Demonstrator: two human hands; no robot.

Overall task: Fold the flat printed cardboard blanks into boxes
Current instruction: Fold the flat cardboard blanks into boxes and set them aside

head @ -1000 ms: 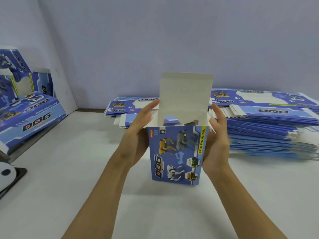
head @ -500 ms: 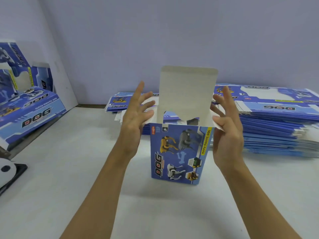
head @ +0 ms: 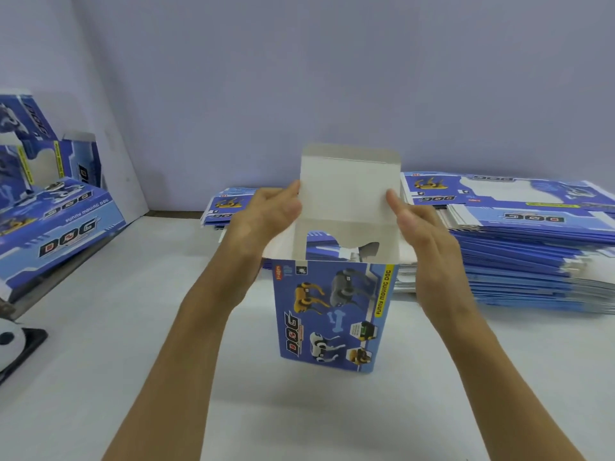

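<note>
Box [head: 332, 314] stands upright on white table [head: 133, 327], centre, long axis vertical, open mouth up, printed front toward viewer. Lid flap [head: 349, 188] rises from rear wall. L hand [head: 266, 214] and R hand [head: 417, 224] each pinch a side edge of flap, prob. to crease tuck tab and fold lid forward. Flat blanks [head: 519, 261] stacked behind; finished boxes [head: 53, 224] far left.
</note>
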